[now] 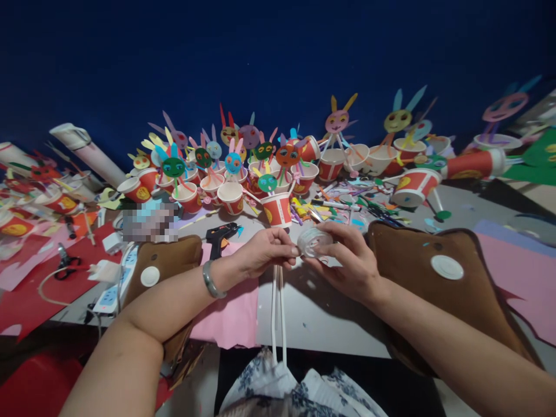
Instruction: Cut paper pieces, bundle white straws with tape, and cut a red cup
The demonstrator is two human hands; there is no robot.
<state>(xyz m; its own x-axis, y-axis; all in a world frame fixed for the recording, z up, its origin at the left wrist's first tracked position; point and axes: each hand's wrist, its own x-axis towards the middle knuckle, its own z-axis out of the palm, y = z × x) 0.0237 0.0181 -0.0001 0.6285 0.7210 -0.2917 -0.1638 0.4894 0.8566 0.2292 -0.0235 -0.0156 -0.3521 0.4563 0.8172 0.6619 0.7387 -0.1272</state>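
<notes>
In front of me, my right hand (347, 255) grips a clear round roll (313, 240), which looks like transparent tape or a spool of thread. My left hand (271, 253) has its thumb and finger pinched at the roll's left edge; whatever lies between the tips is too small to make out. Just behind the hands stands a red and white paper cup (277, 209) with a green paper face (267, 183) above it. Two long white strands or sticks (278, 313) run from under the hands toward my lap.
Many paper cups with paper rabbit faces (233, 163) line the back. A black glue gun (219, 236) lies left of centre, near a pink sheet (230, 315). Brown cushions (408, 266) flank my arms. Scissors (66, 260) and a power strip (113, 289) are at left.
</notes>
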